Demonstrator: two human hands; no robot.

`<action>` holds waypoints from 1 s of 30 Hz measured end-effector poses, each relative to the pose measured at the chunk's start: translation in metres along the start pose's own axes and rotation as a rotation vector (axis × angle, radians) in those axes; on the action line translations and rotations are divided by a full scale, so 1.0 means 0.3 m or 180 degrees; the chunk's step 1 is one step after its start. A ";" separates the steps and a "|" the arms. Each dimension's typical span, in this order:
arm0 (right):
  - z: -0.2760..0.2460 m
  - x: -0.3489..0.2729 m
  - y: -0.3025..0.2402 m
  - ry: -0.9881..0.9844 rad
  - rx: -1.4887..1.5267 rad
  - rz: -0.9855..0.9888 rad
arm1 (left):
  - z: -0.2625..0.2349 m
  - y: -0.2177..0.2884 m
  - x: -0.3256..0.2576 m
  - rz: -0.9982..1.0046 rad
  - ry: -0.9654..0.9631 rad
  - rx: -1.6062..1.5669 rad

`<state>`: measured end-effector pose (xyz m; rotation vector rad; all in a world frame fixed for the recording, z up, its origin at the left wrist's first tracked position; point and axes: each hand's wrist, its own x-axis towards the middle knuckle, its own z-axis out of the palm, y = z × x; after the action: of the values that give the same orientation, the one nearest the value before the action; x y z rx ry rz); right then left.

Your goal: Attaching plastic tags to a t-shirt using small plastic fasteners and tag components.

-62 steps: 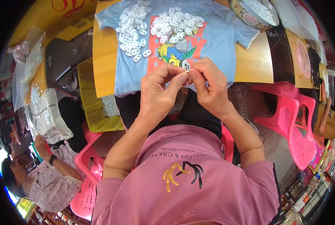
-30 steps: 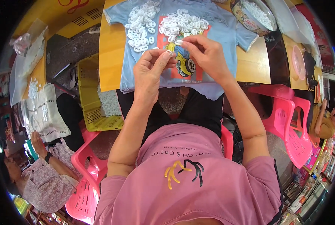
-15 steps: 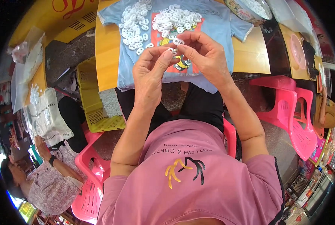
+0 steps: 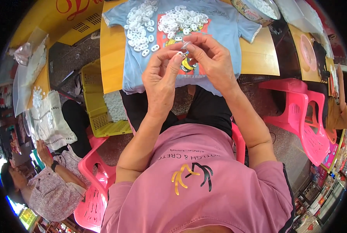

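My left hand [image 4: 160, 75] and my right hand [image 4: 214, 60] meet above a blue T-shirt [image 4: 138, 73] spread over the table. A small white plastic piece [image 4: 185, 45] is pinched between my right thumb and fingers. My left thumb and forefinger close on another small white piece [image 4: 180, 53], partly hidden by the fingertips. Whether the two pieces touch, I cannot tell. Beyond my hands, a loose pile of white two-holed oval pieces [image 4: 181, 21] lies on the shirt's printed picture. A second group of the same pieces [image 4: 141, 27] stretches along the shirt's left side.
A round tub [image 4: 255, 14] of white pieces stands at the table's back right. Left of my legs are a yellow crate [image 4: 94, 105] and a heap of white pieces [image 4: 114, 106]. Pink chairs [image 4: 294, 112] flank me. At the left sits another person [image 4: 53, 190].
Both hands stay close together, and my left hand has shifted slightly right. The white piece in my right fingers has tilted, and its holes no longer show.
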<state>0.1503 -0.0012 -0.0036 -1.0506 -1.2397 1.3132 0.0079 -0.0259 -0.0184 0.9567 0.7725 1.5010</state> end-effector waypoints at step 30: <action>-0.021 -0.018 -0.018 -0.0005 -0.0017 -0.0217 | 0.011 0.045 0.010 -0.0673 0.0301 0.0253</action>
<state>0.1576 -0.0061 0.0008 -1.0025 -1.2700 1.2596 0.0046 -0.0250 -0.0045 0.8390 0.9771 1.3464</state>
